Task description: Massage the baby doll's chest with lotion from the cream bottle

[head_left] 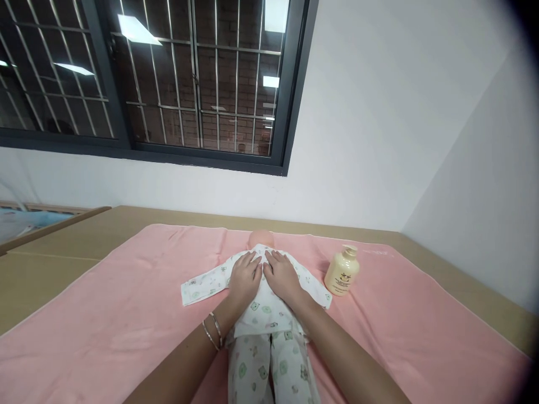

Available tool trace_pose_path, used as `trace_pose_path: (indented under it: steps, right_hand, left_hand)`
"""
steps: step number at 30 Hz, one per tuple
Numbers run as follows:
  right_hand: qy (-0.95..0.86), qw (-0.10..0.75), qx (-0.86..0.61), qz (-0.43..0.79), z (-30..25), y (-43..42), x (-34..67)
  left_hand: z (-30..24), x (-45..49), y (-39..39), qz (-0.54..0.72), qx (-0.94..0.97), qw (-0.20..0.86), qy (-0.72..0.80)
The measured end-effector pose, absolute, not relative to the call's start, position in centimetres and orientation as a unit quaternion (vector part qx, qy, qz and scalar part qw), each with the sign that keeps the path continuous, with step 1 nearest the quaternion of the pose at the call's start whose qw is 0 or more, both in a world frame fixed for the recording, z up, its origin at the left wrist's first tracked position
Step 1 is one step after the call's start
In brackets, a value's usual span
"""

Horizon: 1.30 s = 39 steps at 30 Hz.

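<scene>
A baby doll (261,239) lies on a pink sheet, its head toward the wall and its legs toward me. It wears a white patterned top (265,308) and matching trousers (250,365), with both sleeves spread out. My left hand (245,275) rests flat on the chest of the top, fingers extended. Beside it, my right hand (281,275) also lies flat on the chest, its fingers stretched toward the doll's head. The two hands are close together, and neither grips anything. Two bangles circle my left wrist.
A cream pump bottle (342,272) stands right of the doll, near its sleeve end. The pink sheet (126,303) covers much of a wooden table (50,266). Behind are a white wall (357,112) and a barred window (202,84). Blue cloth (31,219) shows at far left.
</scene>
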State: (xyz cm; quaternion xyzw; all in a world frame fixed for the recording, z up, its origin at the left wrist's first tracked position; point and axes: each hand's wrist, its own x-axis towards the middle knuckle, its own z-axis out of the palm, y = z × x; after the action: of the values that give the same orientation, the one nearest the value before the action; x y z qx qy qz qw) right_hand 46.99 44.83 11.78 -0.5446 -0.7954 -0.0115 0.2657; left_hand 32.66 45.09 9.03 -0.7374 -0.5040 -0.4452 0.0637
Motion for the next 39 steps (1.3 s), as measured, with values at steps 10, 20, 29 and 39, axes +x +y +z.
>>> trace_pose_path:
  steps: [10, 20, 29, 39]
  right_hand:
    - [-0.760, 0.298, -0.575, -0.055, 11.8, 43.4, 46.3]
    - [-0.768, 0.298, -0.568, 0.009, 10.5, 45.0, 46.9]
    - [-0.739, 0.292, -0.606, -0.031, 11.0, 43.9, 46.5]
    - [-0.801, 0.272, -0.533, -0.008, 10.9, 45.2, 47.5]
  left_hand:
    - [8.8, 32.8, 44.4, -0.459, -0.688, 0.073, -0.558]
    - [8.6, 32.8, 45.2, -0.419, -0.690, 0.009, -0.591]
    - [8.7, 32.6, 45.1, -0.410, -0.712, 0.022, -0.570]
    - [8.6, 32.5, 45.4, -0.392, -0.736, 0.062, -0.549]
